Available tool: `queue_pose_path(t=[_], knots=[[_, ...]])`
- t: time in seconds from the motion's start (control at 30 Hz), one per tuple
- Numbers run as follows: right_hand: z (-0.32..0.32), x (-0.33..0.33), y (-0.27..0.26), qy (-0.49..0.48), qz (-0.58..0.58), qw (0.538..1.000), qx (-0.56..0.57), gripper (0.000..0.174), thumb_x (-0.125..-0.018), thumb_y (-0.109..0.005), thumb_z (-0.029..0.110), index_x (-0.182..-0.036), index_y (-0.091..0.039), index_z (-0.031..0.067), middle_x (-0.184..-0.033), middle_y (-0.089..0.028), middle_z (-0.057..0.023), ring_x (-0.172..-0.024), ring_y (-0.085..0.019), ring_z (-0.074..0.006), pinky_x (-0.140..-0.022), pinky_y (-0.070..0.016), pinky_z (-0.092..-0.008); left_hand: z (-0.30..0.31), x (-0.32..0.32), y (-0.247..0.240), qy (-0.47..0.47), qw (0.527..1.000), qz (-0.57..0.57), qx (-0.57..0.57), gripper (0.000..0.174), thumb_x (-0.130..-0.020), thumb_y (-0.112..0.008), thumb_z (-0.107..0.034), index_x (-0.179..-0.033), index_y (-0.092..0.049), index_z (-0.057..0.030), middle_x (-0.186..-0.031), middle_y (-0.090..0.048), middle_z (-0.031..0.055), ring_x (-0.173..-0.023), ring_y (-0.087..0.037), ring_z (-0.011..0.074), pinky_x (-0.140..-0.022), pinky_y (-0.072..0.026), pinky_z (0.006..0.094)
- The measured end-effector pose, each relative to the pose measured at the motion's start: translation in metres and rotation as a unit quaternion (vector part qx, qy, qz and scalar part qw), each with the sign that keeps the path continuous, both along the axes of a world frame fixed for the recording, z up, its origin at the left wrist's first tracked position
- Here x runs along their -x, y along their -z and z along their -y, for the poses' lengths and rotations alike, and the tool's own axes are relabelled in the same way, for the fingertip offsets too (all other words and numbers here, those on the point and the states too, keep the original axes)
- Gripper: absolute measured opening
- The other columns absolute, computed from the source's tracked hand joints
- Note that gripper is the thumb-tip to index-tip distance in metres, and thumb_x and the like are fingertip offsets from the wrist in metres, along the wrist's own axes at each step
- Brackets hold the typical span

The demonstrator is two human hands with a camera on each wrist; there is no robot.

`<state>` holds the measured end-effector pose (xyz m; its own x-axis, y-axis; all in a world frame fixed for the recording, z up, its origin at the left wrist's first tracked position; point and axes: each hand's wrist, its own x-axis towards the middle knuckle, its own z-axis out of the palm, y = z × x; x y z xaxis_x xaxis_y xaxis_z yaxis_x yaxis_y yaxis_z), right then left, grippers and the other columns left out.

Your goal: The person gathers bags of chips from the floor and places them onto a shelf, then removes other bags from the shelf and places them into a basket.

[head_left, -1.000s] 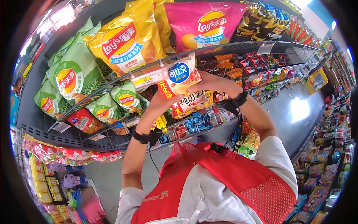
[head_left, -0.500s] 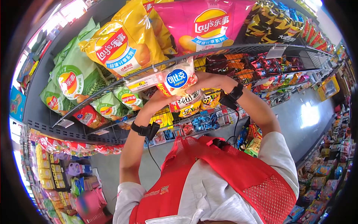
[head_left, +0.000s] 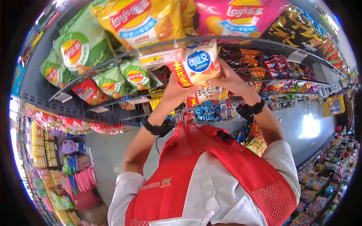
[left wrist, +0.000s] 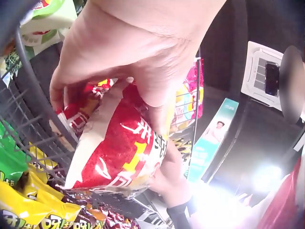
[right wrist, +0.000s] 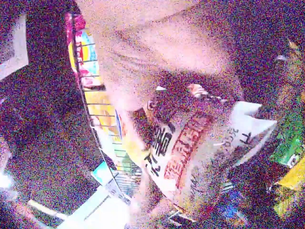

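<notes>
Both hands hold a white and red bag of Copico potato chips (head_left: 201, 69) in front of the shelf's wire edge, its blue round logo facing up in the head view. My left hand (head_left: 178, 90) grips its left side, thumb on the near face. From the right side my right hand (head_left: 230, 81) grips it, thumb also on the near face. In the left wrist view the bag's red end (left wrist: 119, 152) shows below the left palm. The right wrist view is grainy, with dark lettering on the bag (right wrist: 186, 148) under the right hand.
Large yellow (head_left: 145, 24), pink (head_left: 241, 19) and green (head_left: 81, 49) Lay's bags stand on the upper shelf. A price tag (head_left: 160, 58) hangs on the wire edge left of the held bag. Smaller green chip bags (head_left: 111, 83) and other snack packs fill the shelf below.
The head view has shifted, so shelf, hands and bag appear farther right and higher. Both hands keep hold of the chip bag, and its lower lettering looks more foreshortened than a second ago.
</notes>
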<state>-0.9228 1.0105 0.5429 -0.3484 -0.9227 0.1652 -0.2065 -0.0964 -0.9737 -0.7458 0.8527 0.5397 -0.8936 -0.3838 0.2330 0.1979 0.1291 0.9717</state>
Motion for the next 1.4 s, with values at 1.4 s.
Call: queue_pose_path(t=[1.4], knots=[[-0.071,-0.158,-0.009,0.188,0.192,0.963,0.013,0.071,-0.092,-0.072,0.021,-0.147,-0.030,0.0028,-0.128,-0.058,-0.0081,-0.113,-0.059,-0.0135,-0.093,-0.0505,-0.0307,-0.058,-0.097,0.020,-0.009,0.968,0.057,-0.245,0.055,-0.104,-0.047,-0.043,-0.143,-0.040,-0.0042,-0.131,-0.055,0.0102,-0.113,-0.058,0.0153,-0.094,-0.0486,0.0316]])
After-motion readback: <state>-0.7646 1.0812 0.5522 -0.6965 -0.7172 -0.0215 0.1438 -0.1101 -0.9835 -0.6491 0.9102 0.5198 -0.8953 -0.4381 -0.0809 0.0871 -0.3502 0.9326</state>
